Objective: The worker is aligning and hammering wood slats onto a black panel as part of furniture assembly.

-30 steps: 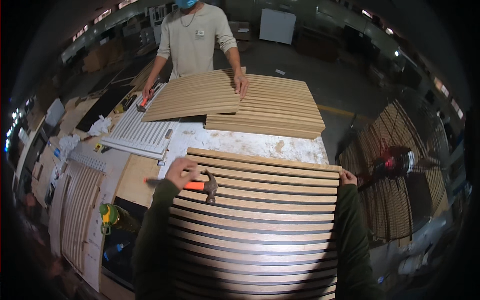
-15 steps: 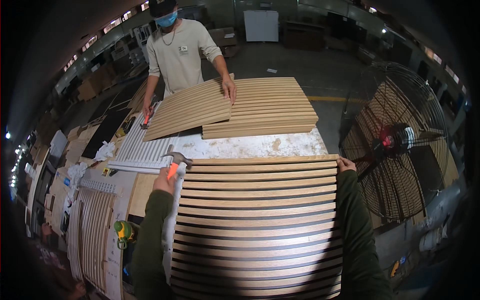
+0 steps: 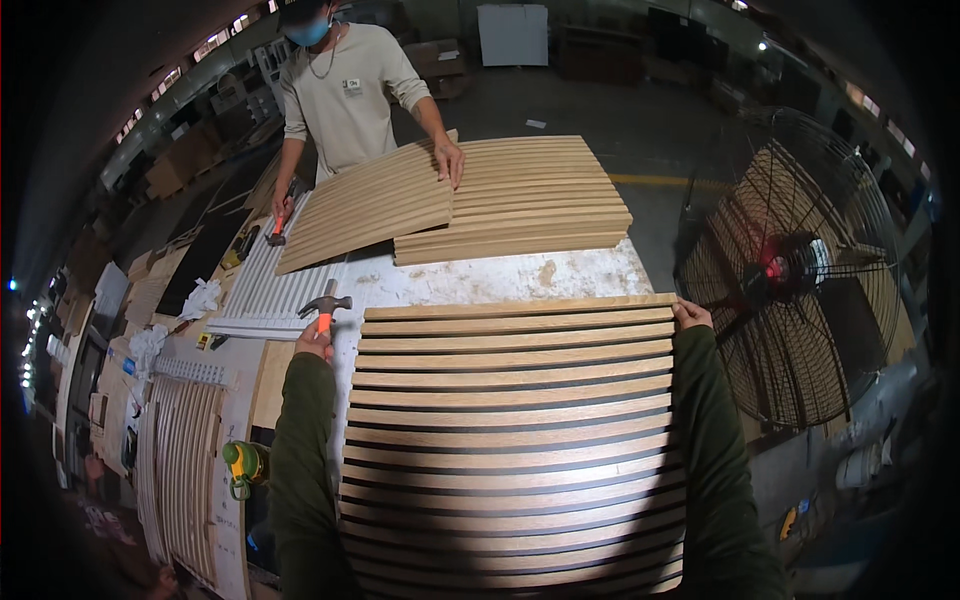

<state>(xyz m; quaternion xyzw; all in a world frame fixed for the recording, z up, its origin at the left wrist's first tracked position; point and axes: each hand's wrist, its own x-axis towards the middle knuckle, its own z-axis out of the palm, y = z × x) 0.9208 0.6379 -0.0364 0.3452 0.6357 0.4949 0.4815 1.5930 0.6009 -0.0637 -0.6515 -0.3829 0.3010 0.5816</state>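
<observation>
A slatted wood panel (image 3: 515, 384), pale strips on a dark backing, lies in front of me between my forearms. My left hand (image 3: 313, 341) is closed round the orange handle of a claw hammer (image 3: 326, 306). The hammer's metal head points upward, left of the panel's far left corner and apart from it. At the far right corner, my right hand (image 3: 692, 313) grips the panel's edge between thumb and fingers. The near edge of the panel is in shadow.
Across the white worktable (image 3: 480, 279), a co-worker (image 3: 350, 95) holds a tilted slatted panel (image 3: 370, 200) and another hammer (image 3: 278, 230). A panel stack (image 3: 530, 190) lies beside them. A caged fan (image 3: 790, 270) stands right. A green-yellow sander (image 3: 243, 463) sits by my left arm.
My left hand and the hammer have moved left, away from the panel's corner, and the hammer now stands more upright. My right hand still grips the panel. The co-worker's hammer has shifted slightly left.
</observation>
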